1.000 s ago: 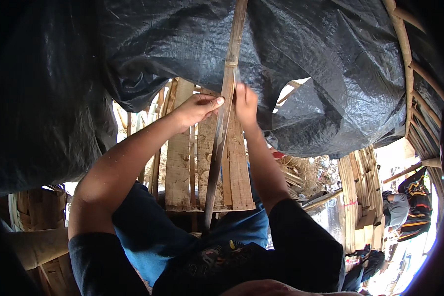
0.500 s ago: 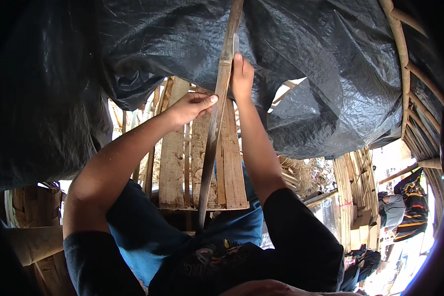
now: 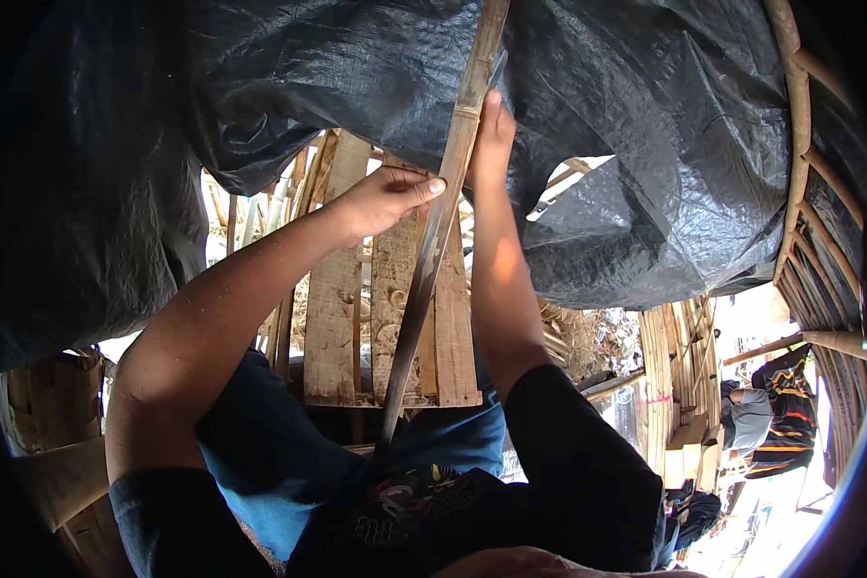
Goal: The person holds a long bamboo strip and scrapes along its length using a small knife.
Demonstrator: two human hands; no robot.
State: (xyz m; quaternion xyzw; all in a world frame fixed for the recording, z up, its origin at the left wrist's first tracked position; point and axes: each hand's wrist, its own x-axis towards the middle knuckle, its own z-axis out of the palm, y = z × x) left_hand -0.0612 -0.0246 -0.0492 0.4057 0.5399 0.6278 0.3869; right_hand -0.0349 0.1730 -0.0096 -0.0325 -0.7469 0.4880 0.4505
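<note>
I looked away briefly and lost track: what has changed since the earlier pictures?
The right hand, with a blade, moved up along the bamboo strip, from nearly level with the left hand to beside the strip's joint. The strip's upper end tilted rightward. Nothing was visibly let go. The left hand still pinches the strip; the planks look unchanged.

Your long, narrow brown bamboo strip [image 3: 422, 279] slants through your left grip [image 3: 390, 204], its ridged node [image 3: 466, 112] above that grip, its darker end below. A thin grey blade [image 3: 499, 67], mostly hidden, shows just above your right grip [image 3: 493, 140], beside the strip.
</note>
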